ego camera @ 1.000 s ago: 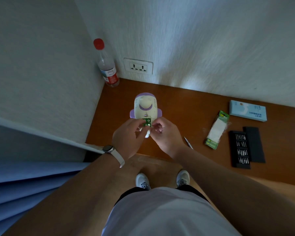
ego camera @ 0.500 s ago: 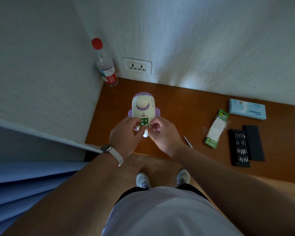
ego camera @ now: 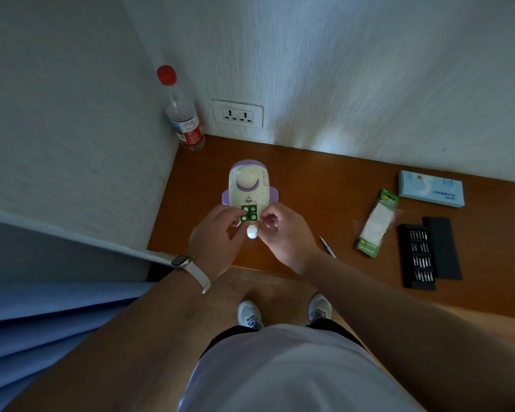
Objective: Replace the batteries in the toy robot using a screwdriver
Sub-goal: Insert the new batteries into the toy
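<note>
Toy robot (ego camera: 249, 185) held over a brown tabletop (ego camera: 324, 185) set in a white-walled corner.

Near the front edge, the left hand (ego camera: 213, 242) and right hand (ego camera: 283, 237) are curled, fingertips pinched at the toy's lower end beside four green batteries (ego camera: 249, 213). A screwdriver (ego camera: 327, 246) is seen just right, a bit set (ego camera: 418, 257) and battery pack (ego camera: 376, 223) farther right, and a bottle (ego camera: 183, 120) in the far left corner.

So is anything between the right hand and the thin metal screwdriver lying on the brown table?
Nothing visible: the thin metal screwdriver lies on the brown table just beside the right hand, bare wood between.
</note>
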`<state>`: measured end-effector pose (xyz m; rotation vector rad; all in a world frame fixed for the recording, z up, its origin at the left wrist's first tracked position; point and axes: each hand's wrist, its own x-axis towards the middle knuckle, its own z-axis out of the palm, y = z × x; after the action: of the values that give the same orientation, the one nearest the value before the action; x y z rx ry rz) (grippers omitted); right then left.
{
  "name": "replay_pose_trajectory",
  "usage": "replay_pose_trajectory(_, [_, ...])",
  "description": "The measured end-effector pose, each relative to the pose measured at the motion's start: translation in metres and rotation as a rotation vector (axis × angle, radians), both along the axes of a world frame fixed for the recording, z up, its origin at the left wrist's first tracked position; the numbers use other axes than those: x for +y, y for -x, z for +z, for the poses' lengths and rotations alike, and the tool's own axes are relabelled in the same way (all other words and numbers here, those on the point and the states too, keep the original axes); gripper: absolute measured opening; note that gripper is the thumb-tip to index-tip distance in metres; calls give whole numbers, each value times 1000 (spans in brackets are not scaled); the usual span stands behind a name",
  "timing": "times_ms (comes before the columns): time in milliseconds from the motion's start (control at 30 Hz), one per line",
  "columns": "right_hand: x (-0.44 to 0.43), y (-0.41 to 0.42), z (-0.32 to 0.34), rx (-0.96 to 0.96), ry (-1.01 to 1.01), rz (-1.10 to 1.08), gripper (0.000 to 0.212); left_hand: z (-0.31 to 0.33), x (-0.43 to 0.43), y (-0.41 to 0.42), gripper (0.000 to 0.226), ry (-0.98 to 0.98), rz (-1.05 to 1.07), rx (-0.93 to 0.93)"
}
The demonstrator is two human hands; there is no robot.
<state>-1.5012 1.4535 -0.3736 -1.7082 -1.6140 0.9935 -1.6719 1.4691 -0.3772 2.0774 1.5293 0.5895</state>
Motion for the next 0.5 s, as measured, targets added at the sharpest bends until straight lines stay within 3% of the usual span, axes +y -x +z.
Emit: replay_pose_trajectory(500, [-1,-3,-2,-50,-35,10,14,3,1,-6,28,80,97,-55])
